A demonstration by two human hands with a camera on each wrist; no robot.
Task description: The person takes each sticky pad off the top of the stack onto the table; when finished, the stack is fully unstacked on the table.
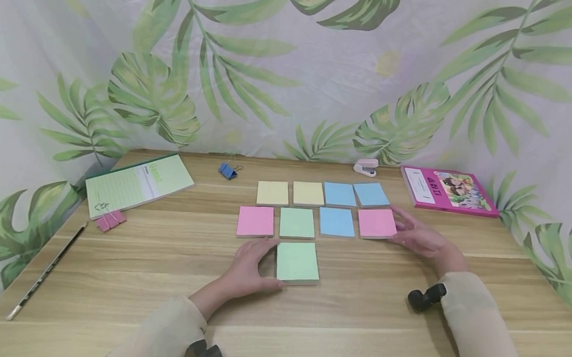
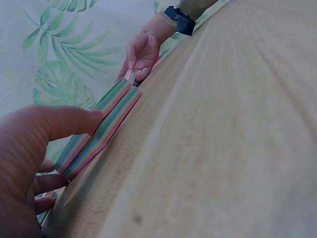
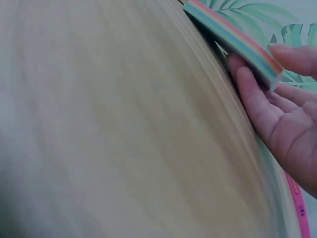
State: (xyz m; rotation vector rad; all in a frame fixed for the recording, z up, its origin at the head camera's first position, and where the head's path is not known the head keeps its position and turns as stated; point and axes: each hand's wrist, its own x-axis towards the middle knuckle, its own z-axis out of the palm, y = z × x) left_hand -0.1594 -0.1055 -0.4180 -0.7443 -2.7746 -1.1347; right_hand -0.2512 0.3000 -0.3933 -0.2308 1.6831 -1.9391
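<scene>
My left hand grips the front green sticky note pad by its left side, thumb at the near corner and index finger at the far one. Striped coloured layers show on that pad's edge in the left wrist view. At the right, my right hand pinches the right edge of a pink sticky note pad; its thumb and fingers lie on either side of the pad in the right wrist view. Beside this pad lie a blue pad, another green pad and another pink pad.
Behind are two yellow pads and two blue pads. A blue binder clip, stapler and pink book stand farther back. Leftward lie a notepad, pink binder clip and pencil.
</scene>
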